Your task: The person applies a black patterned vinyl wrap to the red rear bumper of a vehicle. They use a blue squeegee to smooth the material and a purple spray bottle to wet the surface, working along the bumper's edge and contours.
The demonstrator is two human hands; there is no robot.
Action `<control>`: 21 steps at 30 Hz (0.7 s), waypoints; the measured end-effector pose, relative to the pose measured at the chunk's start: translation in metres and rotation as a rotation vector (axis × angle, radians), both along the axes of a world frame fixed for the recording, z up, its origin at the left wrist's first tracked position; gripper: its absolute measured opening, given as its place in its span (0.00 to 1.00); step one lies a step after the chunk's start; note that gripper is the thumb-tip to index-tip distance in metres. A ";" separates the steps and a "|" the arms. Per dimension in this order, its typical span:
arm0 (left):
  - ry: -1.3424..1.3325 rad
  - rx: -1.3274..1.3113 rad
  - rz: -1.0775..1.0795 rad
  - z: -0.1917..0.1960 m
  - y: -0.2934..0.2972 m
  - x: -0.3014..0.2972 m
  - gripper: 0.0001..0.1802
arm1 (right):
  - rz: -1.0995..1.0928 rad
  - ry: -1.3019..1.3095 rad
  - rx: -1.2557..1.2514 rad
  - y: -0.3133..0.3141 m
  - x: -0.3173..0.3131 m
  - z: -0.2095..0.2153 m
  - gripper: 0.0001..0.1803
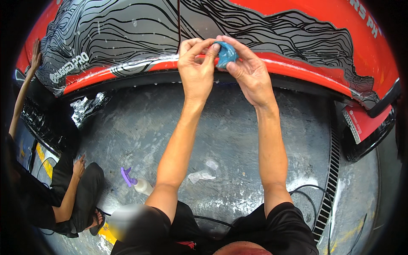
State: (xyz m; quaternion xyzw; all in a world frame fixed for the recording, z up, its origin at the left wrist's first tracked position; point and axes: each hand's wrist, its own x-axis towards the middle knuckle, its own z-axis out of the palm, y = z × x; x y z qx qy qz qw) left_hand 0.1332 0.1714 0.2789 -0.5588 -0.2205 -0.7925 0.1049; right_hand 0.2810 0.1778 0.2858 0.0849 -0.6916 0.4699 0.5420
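Observation:
A glossy blue lump of clay (228, 54), soft and folded out of shape, is held up in front of the car's side. My left hand (197, 68) pinches its left edge between thumb and fingertips. On the other side, the thumb and fingers of my right hand (254, 74) close round it. Behind both hands runs the red and grey car body (136, 34), with black wavy line graphics and wet droplets on its surface.
At the left a person in black (63, 204) crouches, one hand on the car. A spray bottle (138, 182) with a purple head stands near my left forearm. White scraps (201, 176) lie on the wet floor. A drain grate (332, 170) and black hose (312, 187) are at right.

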 end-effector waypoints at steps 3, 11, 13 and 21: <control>-0.083 -0.120 -0.241 0.002 -0.011 -0.002 0.08 | -0.035 -0.046 -0.045 -0.006 -0.004 -0.007 0.34; -0.008 -0.285 -0.376 0.010 -0.033 0.002 0.18 | -0.389 0.085 0.123 -0.005 -0.014 -0.008 0.30; -0.002 -0.299 -0.337 0.010 -0.036 0.010 0.18 | -0.598 0.083 0.225 -0.001 -0.013 -0.008 0.27; -0.089 -0.336 -0.590 0.012 -0.033 -0.002 0.20 | -0.739 -0.023 0.306 -0.010 -0.011 -0.003 0.28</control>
